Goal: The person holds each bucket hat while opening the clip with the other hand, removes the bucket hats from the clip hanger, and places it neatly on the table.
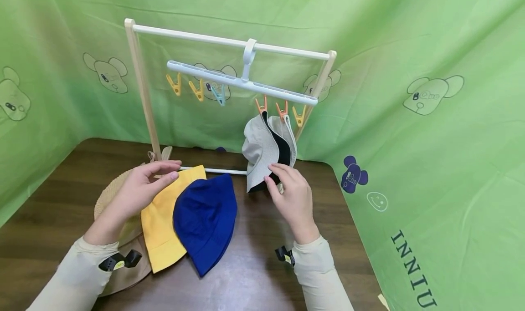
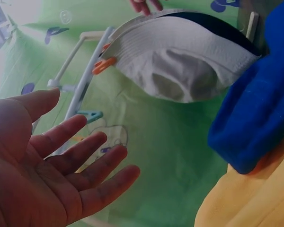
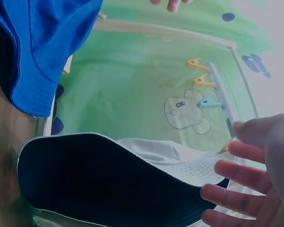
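Observation:
A light grey bucket hat (image 1: 259,147) with a black lining hangs from two orange clips (image 1: 261,105) on the right half of a white clip hanger (image 1: 242,82). My right hand (image 1: 292,195) is beside its brim, fingers relaxed and apart; in the right wrist view the fingertips overlap the brim, and whether they touch cannot be told. Over the left side of the table, my left hand (image 1: 141,188) holds nothing, its fingers loosely spread in the left wrist view. Below and right of it lie a yellow bucket hat (image 1: 162,229) and, overlapping that, a dark blue bucket hat (image 1: 207,220).
The hanger hooks onto the white top bar (image 1: 193,35) of a wooden-legged rack. Yellow clips (image 1: 196,91) and a blue clip (image 1: 218,95) hang with nothing in them. A woven straw hat (image 1: 110,190) and a beige hat (image 1: 133,261) lie partly hidden at left. Green printed cloth surrounds the table.

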The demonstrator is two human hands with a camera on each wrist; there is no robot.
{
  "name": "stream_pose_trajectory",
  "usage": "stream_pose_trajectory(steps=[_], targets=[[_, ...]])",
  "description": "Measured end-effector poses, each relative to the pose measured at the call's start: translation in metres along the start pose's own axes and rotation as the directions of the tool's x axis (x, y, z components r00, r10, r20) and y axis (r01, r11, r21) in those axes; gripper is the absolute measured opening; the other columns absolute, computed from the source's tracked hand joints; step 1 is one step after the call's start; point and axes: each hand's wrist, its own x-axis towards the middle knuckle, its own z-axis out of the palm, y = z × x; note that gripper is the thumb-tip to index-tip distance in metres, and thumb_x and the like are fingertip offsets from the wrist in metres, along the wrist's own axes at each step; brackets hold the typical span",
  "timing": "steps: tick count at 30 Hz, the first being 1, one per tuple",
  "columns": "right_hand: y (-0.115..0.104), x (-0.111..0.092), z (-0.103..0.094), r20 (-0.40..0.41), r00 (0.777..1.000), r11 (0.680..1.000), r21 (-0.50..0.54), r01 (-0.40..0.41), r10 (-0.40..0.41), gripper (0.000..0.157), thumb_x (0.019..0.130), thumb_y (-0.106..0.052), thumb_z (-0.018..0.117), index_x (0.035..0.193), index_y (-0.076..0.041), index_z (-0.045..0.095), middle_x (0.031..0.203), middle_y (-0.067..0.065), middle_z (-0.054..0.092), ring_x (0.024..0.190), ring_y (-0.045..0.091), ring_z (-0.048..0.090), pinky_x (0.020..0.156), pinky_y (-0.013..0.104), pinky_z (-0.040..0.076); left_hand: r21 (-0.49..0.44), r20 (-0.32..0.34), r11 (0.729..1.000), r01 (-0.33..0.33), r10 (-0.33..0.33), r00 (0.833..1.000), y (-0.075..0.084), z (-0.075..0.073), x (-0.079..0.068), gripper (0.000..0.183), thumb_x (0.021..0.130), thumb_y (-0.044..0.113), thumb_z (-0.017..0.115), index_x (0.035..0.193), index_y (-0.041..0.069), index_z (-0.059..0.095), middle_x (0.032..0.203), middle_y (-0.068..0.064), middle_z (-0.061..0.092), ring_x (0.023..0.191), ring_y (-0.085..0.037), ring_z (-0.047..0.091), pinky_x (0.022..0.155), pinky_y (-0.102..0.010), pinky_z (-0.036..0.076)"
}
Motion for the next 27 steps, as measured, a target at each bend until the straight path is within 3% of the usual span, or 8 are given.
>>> stream_pose_trajectory(steps=[10, 19, 27], targets=[[0.005, 0.0, 0.0, -0.055, 0.996, 0.997, -0.001, -0.073, 0.073, 0.035, 0.09, -0.02, 0.08, 0.121, -0.006, 0.074, 0.124, 0.007, 0.072, 0.112, 0.028, 0.067, 0.096, 0.043, 0.053, 0.039, 0.083, 0.999, 0.034, -0.037, 0.996, 0.008, 0.017, 0.011, 0.037, 0.101, 0.035, 0.067, 0.13, 0.012, 0.069, 0.128, -0.006, 0.071, 0.114, -0.022, 0.068, 0.086, -0.023, 0.055], [0.004, 0.003, -0.001, -0.052, 0.993, 0.995, 0.006, -0.104, 0.104, 0.042, 0.091, -0.021, 0.079, 0.13, -0.008, 0.069, 0.131, 0.008, 0.068, 0.12, 0.029, 0.064, 0.101, 0.044, 0.05, 0.047, 0.132, 0.998, 0.041, -0.047, 0.99, 0.023, 0.033, 0.03, 0.039, 0.1, 0.04, 0.067, 0.13, 0.015, 0.069, 0.122, -0.005, 0.073, 0.111, -0.024, 0.069, 0.09, -0.044, 0.057], [0.005, 0.011, -0.002, -0.056, 0.989, 0.991, -0.005, -0.135, 0.134, 0.047, 0.09, -0.022, 0.08, 0.133, -0.006, 0.067, 0.133, 0.01, 0.066, 0.122, 0.032, 0.062, 0.103, 0.046, 0.049, 0.007, 0.143, 0.998, 0.056, -0.057, 0.988, 0.038, 0.045, 0.052, 0.042, 0.099, 0.045, 0.067, 0.131, 0.018, 0.066, 0.129, -0.003, 0.069, 0.123, -0.023, 0.064, 0.096, -0.047, 0.054]])
